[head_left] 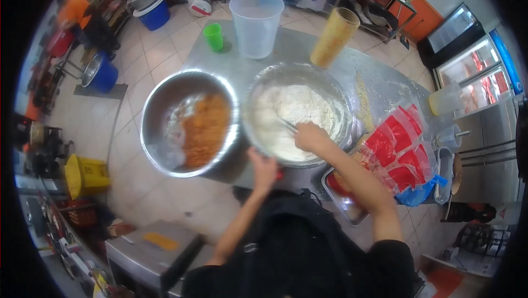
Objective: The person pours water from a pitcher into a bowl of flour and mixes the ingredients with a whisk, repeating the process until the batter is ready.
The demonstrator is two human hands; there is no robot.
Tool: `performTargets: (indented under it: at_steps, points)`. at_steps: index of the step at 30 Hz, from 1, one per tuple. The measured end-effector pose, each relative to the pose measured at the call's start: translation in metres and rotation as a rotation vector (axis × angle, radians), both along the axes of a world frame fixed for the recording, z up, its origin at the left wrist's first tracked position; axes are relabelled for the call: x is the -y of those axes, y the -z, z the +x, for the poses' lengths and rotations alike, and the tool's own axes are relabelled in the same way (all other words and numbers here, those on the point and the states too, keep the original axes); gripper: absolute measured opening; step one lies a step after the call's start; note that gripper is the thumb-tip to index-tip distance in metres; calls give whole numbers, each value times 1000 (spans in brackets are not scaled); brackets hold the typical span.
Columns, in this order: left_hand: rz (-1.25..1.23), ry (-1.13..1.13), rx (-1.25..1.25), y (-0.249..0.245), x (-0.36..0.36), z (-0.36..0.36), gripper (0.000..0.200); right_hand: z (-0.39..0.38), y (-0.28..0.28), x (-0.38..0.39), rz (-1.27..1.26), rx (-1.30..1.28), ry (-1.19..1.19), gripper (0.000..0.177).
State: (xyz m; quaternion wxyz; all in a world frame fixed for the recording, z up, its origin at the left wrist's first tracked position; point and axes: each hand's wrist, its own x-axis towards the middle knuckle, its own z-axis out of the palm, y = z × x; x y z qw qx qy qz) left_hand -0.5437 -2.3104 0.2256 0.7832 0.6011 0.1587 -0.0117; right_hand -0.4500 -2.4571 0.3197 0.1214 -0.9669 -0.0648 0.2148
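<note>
My right hand is closed around the metal handle of what looks like a whisk; its far end is blurred in the pale flour. The flour fills a wide metal bowl on the table. At this bowl's near left rim, my left hand grips the edge, its fingertips partly blurred. A small red thing shows beside that hand, too little of it to name. Left of the flour stands a second metal bowl with an orange-brown food mix and a clear plastic bag.
A clear measuring jug, green cup and yellowish roll stand at the back of the metal table. Red-and-clear bags and a metal tray lie right. A person in orange is far left.
</note>
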Motion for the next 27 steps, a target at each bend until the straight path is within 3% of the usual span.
performTargets:
  at_steps: [3,7,9,13,16,18,21,22,23,25,27]
  points:
    - [181,-36,98,19,3,3,56,-21,-2,28,46,-205,-110,28]
    - [187,-27,111,10,-2,3,56,-35,-37,80,-296,-373,-69,30]
    - [79,49,-35,-23,-9,3,51,-31,-51,95,-344,-301,-11,29]
    - [22,24,25,-7,-2,7,53,3,-40,100,-388,-151,48,25]
    - [10,-29,43,3,-2,9,53,24,-38,72,-216,32,163,24]
    - [87,3,12,0,-4,11,53,50,-4,67,-97,142,178,25]
    - [133,34,-63,-18,-13,13,52,72,26,37,31,20,177,26]
    - [135,30,-63,-14,-15,12,52,70,46,28,42,42,64,26]
    - [148,22,-39,-6,-15,14,52,63,43,14,50,66,-50,25]
    - [158,4,-18,8,-14,14,53,25,10,-6,73,-33,18,31]
    - [220,-12,73,17,-14,13,55,-3,-3,-6,1,-130,-98,31]
